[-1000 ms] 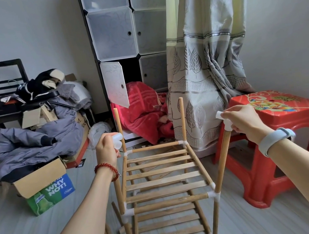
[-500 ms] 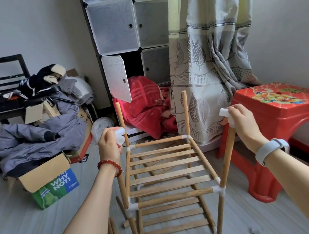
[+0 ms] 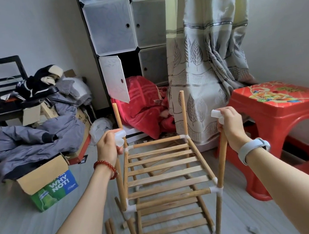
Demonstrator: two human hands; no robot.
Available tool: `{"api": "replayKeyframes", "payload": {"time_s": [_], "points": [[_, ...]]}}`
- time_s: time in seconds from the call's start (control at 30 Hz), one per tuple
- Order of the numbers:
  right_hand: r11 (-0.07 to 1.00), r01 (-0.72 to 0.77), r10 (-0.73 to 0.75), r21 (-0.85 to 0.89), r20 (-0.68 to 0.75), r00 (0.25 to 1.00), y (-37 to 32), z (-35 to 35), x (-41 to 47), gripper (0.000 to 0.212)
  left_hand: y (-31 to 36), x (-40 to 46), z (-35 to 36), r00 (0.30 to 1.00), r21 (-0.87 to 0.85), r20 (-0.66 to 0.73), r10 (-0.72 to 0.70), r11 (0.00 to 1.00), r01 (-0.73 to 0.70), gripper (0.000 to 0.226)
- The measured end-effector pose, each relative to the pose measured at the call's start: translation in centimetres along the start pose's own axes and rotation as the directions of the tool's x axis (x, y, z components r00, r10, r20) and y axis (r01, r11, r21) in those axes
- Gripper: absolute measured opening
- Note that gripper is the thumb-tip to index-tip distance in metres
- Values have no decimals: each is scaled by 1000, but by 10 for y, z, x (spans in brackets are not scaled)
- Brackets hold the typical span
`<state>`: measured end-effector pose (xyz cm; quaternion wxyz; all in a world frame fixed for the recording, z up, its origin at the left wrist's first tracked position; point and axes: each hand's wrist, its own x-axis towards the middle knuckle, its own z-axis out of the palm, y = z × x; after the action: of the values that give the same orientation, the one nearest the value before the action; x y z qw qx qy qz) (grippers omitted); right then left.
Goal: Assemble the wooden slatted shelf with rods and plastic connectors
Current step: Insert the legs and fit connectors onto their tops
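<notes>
Shelf (image 3: 163, 173) nearer; left hand (image 3: 108, 147), right hand (image 3: 230, 126) grip connectors.

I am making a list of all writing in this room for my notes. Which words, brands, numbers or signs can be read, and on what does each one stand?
"WHY NOT!": white letters on the blue and green side of the open cardboard box on the floor.
Small white logo below those words: too small to read.
Dark handwriting on the brown cardboard flap behind the grey jacket: not legible.
Small black label with white print beside the box: too blurred to read.
</notes>
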<state>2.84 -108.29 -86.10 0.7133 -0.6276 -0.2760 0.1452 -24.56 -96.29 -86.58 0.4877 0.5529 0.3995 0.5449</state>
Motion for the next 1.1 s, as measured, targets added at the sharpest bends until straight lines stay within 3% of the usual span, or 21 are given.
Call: {"api": "replayKeyframes", "payload": {"time_s": [0.2, 0.37, 0.6, 0.7, 0.8, 0.87, 0.97, 1.03, 1.1], "points": [[983, -101, 109, -153, 45, 993, -14, -12, -16, 22, 14, -12, -8, 996, 216, 45, -72, 974, 61, 31], [977, -138, 125, -162, -87, 988, -25, -3, -4, 36, 28, -7, 2, 999, 173, -33, -30, 984, 36, 31], [988, -141, 117, -67, -281, 953, -33, 17, -8, 28, 28, -17, 19, 977, 240, -208, 46, 971, 5, 35], [987, -62, 43, -147, -125, 991, -25, 6, -4, 28, 25, -15, 16, 983, 298, -152, 100, 953, -51, 30], [960, 55, -4, -276, 184, 983, -28, -21, 4, 33, 30, -4, -1, 992, 401, 104, 68, 910, -104, 31], [918, 100, 29, -383, 316, 948, -38, -33, 12, 28, 35, 5, -8, 973, 406, 229, -17, 911, -80, 33], [939, 8, 129, -345, 374, 918, -46, -32, 18, 10, 37, 16, -9, 942, 316, 316, -117, 949, 12, 25], [961, -78, 177, -264, 377, 909, -45, -26, 23, 12, 38, 20, -6, 930, 282, 352, -109, 960, 6, 16], [968, -72, 154, -242, 339, 928, -41, -21, 29, 16, 37, 22, -1, 946, 241, 317, -68, 970, -11, 15]]}}
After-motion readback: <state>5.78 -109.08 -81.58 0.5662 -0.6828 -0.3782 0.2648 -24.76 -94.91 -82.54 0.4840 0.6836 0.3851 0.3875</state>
